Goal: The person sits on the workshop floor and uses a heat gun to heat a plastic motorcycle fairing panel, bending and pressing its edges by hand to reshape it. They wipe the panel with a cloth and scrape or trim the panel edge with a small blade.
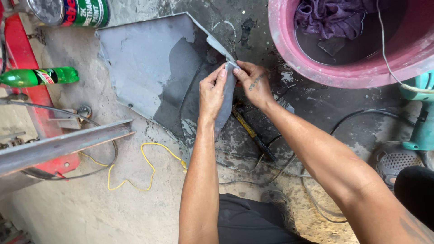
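I see both hands meeting over the wet concrete floor (pixel 135 212), each pinching the same grey abrasive sheet (pixel 226 101). My left hand (pixel 212 92) is closed on the sheet's left edge, fingers curled over its front; my right hand (pixel 253 81) is closed on the top corner, thumb and fingertips pressed together. The sheet hangs down between them, against the right edge of a grey painted panel (pixel 153 68) lying flat on the floor (part wet, part dry). A pink tub (pixel 316 68) with a purple cloth (pixel 334 16) sits at the floor's upper right. A green bottle (pixel 38 77) lies at the left edge, a yellow wire (pixel 144 167) below the panel.
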### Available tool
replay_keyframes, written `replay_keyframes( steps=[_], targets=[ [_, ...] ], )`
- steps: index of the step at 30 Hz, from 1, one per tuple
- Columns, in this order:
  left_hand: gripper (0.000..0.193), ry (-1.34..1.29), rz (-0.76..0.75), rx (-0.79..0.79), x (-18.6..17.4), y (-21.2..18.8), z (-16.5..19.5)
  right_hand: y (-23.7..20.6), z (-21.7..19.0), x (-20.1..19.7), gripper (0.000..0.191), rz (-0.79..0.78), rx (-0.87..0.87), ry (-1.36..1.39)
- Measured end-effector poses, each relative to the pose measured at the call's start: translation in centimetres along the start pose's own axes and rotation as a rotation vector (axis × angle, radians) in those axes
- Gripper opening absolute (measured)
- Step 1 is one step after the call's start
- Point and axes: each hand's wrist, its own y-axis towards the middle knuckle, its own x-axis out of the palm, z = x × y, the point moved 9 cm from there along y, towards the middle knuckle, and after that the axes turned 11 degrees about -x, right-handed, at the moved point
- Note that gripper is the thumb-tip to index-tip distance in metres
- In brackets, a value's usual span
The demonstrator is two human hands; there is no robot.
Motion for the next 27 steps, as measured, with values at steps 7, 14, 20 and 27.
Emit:
replay_keyframes(
  steps=[7, 14, 20, 27],
  targets=[
    [0.037, 0.061, -0.057, -0.021, -1.4, -2.0, 0.2, -0.5, -0.8, 0.0, 0.050, -0.205, 0.018, 0.081],
    [0.045, 0.173, 0.107, -0.034, -4.1, -4.7, 0.7, 0.7, 1.1, 2.6, 0.050, -0.719, 0.169, -0.075],
    [0.044, 0.432, 0.150, -0.121, -3.2, -4.5, -0.2, 1.2, 1.5, 3.8, 0.036, -0.786, 0.185, -0.139],
    [0.043, 0.728, 0.272, 0.082, -2.1, -5.1, 1.4, 0.9, 1.0, 3.1, 0.036, -0.707, 0.156, -0.096]
  ],
)
